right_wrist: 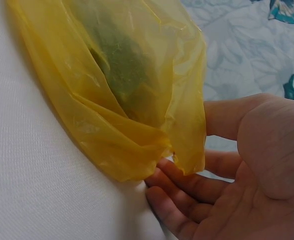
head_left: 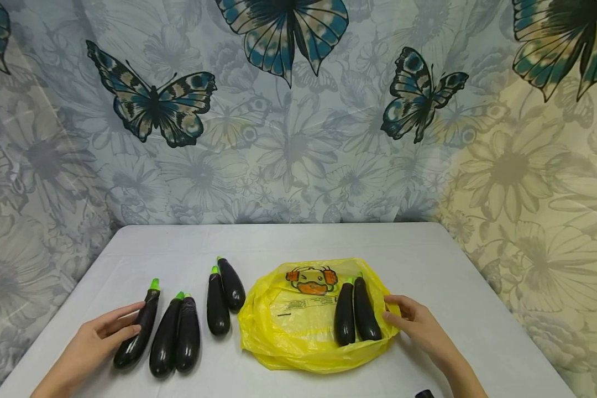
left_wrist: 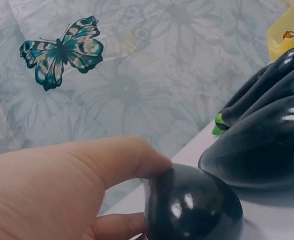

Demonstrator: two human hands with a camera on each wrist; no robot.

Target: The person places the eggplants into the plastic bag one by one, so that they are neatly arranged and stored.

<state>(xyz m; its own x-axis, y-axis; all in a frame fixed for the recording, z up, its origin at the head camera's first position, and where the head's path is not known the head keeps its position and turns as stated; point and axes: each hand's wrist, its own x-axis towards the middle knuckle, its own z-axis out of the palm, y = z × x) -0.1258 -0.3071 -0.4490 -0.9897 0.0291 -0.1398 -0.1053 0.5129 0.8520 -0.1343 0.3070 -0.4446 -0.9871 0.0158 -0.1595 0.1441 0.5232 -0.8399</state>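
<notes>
At the left of the table my left hand (head_left: 95, 344) holds a dark purple eggplant (head_left: 140, 330) with a green stem, thumb on one side and fingers on the other. In the left wrist view the thumb presses the side of this eggplant (left_wrist: 194, 205), near its rounded end. My right hand (head_left: 420, 327) pinches the right rim of a yellow plastic bag (head_left: 260, 331). Two eggplants (head_left: 345, 314) lie side by side in the bag's open mouth. In the right wrist view the bag (right_wrist: 87, 130) hides part of the thumb and fingers.
Two eggplants (head_left: 188, 337) lie touching just right of the held one. Another pair (head_left: 219, 304) rests farther back, beside the bag's left edge. A small black object (head_left: 424, 394) shows at the front edge of the white table (head_left: 378, 243). Butterfly-patterned cloth (head_left: 298, 182) hangs behind.
</notes>
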